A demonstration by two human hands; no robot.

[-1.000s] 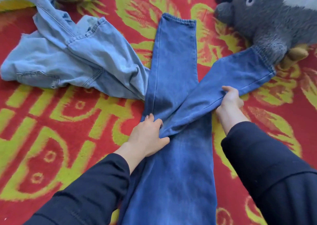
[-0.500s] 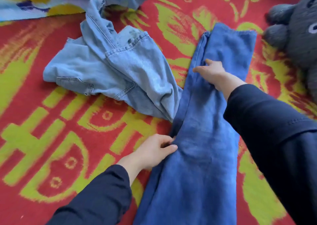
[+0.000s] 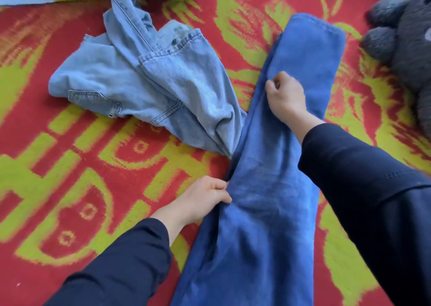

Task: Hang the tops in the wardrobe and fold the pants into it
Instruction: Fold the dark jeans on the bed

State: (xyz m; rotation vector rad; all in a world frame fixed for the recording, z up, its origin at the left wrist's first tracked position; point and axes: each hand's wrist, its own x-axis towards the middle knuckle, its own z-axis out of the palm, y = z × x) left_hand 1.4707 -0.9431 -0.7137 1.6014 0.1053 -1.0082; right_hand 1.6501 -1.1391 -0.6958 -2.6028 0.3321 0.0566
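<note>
Curled now from flat, my right hand (image 3: 285, 98) pinches the dark blue jeans (image 3: 263, 224) at the upper leg; my left hand (image 3: 203, 199) pinches their left edge, both arms outstretched.

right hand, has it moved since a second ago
Yes. The right hand moved left, away from the grey plush toy and toward the crumpled light blue jeans.

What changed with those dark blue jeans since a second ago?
The right hand swung the splayed leg of the dark blue jeans leftward onto the other leg and sits further up them, fingers curled. The left hand kept gripping their edge; the light blue denim garment stayed put.
</note>
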